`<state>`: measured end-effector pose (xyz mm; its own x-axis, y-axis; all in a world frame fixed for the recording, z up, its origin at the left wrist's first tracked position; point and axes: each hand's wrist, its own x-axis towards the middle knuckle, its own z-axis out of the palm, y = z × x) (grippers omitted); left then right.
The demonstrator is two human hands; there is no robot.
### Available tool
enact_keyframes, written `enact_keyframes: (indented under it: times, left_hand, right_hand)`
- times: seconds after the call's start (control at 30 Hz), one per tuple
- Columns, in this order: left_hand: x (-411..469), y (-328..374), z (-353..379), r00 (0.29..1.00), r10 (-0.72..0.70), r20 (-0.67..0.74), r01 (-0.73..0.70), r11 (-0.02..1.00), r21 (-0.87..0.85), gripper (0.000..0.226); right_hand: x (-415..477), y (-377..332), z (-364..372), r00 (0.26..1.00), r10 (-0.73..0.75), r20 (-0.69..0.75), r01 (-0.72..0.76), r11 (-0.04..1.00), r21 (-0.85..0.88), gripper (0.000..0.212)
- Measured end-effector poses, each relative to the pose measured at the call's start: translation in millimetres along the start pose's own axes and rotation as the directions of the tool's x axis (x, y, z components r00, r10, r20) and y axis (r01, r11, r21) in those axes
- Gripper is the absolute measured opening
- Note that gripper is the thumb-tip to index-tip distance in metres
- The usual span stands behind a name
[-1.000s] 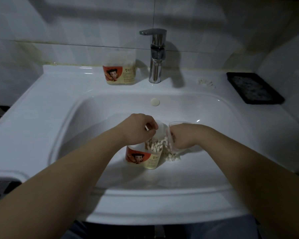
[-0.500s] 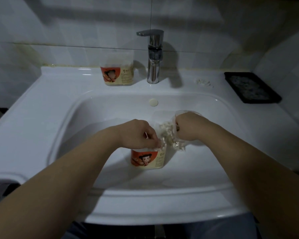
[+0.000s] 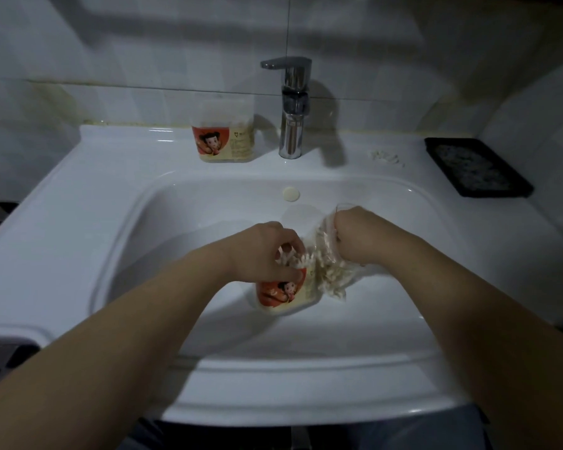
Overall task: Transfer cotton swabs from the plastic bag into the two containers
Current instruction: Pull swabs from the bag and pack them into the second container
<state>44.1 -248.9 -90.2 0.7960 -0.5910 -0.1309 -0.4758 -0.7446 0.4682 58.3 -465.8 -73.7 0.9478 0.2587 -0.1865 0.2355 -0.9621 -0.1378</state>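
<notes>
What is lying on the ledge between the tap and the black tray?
A small scatter of white bits, perhaps swabs, lies between tap and tray; head view.

White ceramic sink (image 3: 78, 203) fills mid-frame, surface glossy. Chrome faucet (image 3: 291, 125) upright on the back ledge, upper centre, with its lever pointing toward frame left. Round pale overflow cap (image 3: 291, 193) on the rear basin wall, directly below the faucet. Black rectangular tray (image 3: 475, 165) on the ledge, upper right, contents indistinct. White tiled wall (image 3: 143, 60) behind, dimly lit.
</notes>
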Motion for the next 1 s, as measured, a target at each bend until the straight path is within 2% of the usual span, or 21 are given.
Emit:
enact_keyframes:
  times: [0.13,0.27,0.37,0.43,0.6,0.87,0.9,1.0]
  left_hand:
    - [2.8,1.0,1.6,0.996,0.008,-0.094,-0.012,0.999,-0.047,0.045]
    - [3.7,7.0,2.5,0.953,0.083,-0.292,-0.13,0.981,-0.146,0.024]
    - [4.0,14.5,4.6,0.921,0.195,-0.338,-0.258,0.954,-0.155,0.038]
    - [5.9,14.6,7.8,0.925,0.229,-0.304,-0.271,0.957,-0.102,0.046]
    - [7.9,10.0,9.3,0.958,0.139,-0.251,-0.115,0.987,0.108,0.042]
    - [10.5,12.7,6.1,0.961,0.166,-0.219,-0.063,0.909,0.412,0.042]
    - [10.9,13.2,8.1,0.954,0.169,-0.246,-0.065,0.923,0.38,0.038]
    - [12.5,15.4,10.8,0.92,0.121,-0.374,-0.094,0.992,0.089,0.023]
  right_hand:
    - [-2.5,-2.3,-5.5,0.995,0.03,-0.092,-0.031,1.0,-0.006,0.028]
    - [-3.5,-5.2,-9.0,0.994,0.057,-0.096,-0.062,0.997,-0.052,0.019]
    - [-3.7,-4.0,-7.0,0.993,0.007,-0.114,-0.007,1.0,0.001,0.003]
    - [-5.1,-3.1,-8.2,0.993,-0.013,-0.118,0.017,0.999,0.038,0.003]
    - [-9.2,-1.5,-15.3,0.995,-0.051,-0.087,0.057,0.996,0.063,0.009]
    - [-12.9,0.5,-18.3,0.994,-0.035,-0.103,0.041,0.998,0.055,0.018]
    - [-13.3,0.8,-19.3,0.994,-0.041,-0.105,0.047,0.997,0.056,0.017]
    - [-17.3,-1.8,-22.7,0.99,-0.082,-0.114,0.093,0.992,0.091,0.016]
